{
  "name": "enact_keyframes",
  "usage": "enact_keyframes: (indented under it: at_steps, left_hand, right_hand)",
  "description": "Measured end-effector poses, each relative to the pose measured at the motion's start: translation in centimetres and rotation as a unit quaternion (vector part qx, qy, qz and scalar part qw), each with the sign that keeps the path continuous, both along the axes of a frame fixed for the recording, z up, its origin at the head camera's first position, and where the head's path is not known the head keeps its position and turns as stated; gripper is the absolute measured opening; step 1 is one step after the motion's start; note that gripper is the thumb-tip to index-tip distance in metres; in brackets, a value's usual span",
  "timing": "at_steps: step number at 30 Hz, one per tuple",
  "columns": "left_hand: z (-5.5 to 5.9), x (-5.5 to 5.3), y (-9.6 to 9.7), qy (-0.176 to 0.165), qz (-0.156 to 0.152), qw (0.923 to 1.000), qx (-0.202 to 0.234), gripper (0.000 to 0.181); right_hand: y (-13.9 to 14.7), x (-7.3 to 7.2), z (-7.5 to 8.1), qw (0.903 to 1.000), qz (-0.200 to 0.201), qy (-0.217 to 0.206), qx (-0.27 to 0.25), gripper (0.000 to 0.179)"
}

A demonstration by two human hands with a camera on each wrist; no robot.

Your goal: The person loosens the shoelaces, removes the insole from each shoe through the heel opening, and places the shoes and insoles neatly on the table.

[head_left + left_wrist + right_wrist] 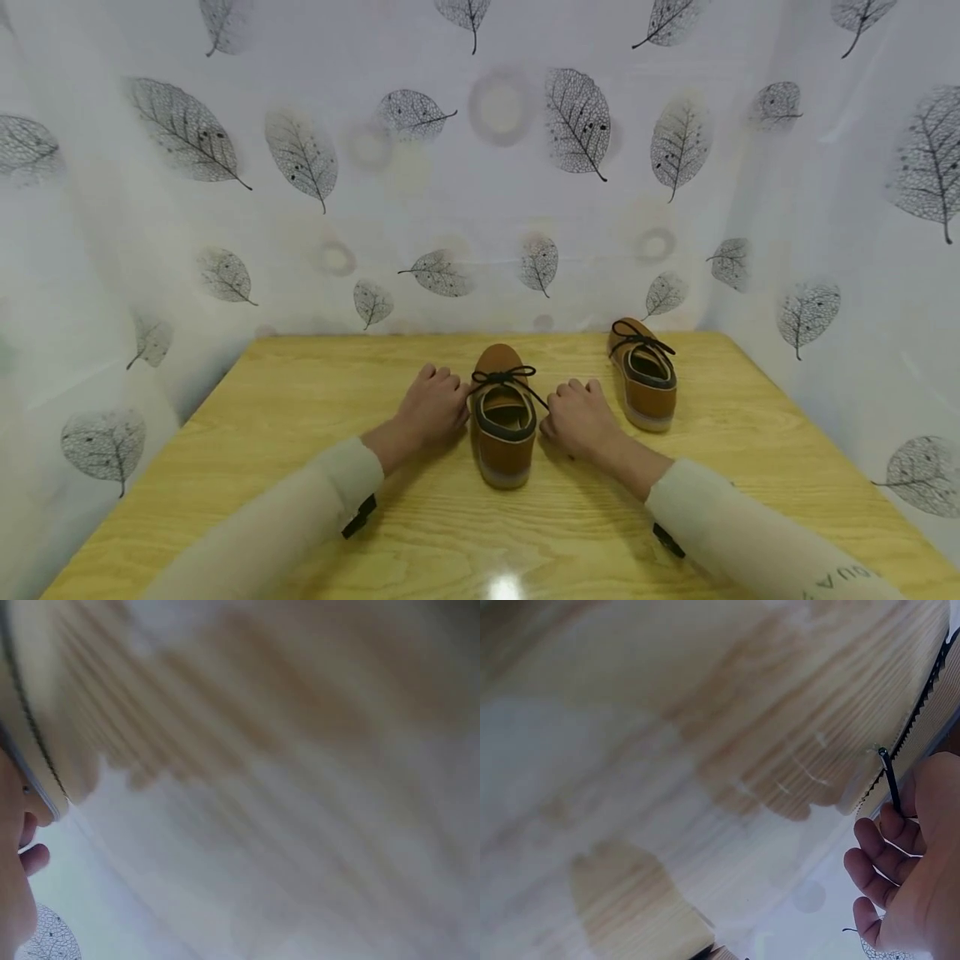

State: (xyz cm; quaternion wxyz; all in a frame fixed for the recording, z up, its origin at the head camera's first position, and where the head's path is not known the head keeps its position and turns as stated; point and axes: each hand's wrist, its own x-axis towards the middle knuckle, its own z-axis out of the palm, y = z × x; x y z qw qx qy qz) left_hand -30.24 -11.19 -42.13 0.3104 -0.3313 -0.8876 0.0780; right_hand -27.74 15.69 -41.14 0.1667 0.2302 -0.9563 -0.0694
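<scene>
A brown shoe [501, 454] stands upright on the table with its toe away from me and its heel toward me. Its dark shoelace [501, 378] is tied in a bow. At the shoe's left side is my left hand [433, 407], fingers curled, where a lace end runs in; the pinch itself is hidden. My right hand [581, 421] pinches the other lace end, which stretches from the bow. The right wrist view shows the lace tip [890, 780] sticking out between thumb and fingers.
A matching brown shoe [651, 400] stands farther right and back, its lace also tied in a bow. The wooden table [337, 367] reaches to a white leaf-print curtain [480, 208] at the back and sides.
</scene>
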Motion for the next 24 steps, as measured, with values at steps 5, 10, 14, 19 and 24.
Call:
enact_keyframes:
  at_steps: [5,10,14,19,24]
  left_hand:
    - [0.06,-0.03,-0.3,0.028,-0.022,0.9989,-0.03,0.016]
    - [-0.13,-0.05,-0.46,0.026,-0.019,0.9989,-0.034,0.016]
    - [-0.44,0.08,-0.88,0.014,-0.007,0.9992,-0.036,0.013]
    - [-0.47,-0.19,-1.0,0.005,-0.013,0.999,-0.043,0.013]
    - [-0.32,-0.48,-0.81,0.003,-0.017,0.9986,-0.05,0.015]
  right_hand:
    - [0.12,0.23,0.02,0.9999,0.001,0.009,-0.007,0.031]
    - [0.1,0.36,-0.02,1.0,0.002,0.006,-0.005,0.032]
    - [-0.03,0.33,-0.19,0.9999,0.0,-0.01,0.001,0.032]
    - [0.03,0.21,-0.13,0.9998,-0.008,-0.018,0.005,0.031]
    - [-0.07,0.0,-0.05,0.9997,-0.003,-0.02,0.011,0.033]
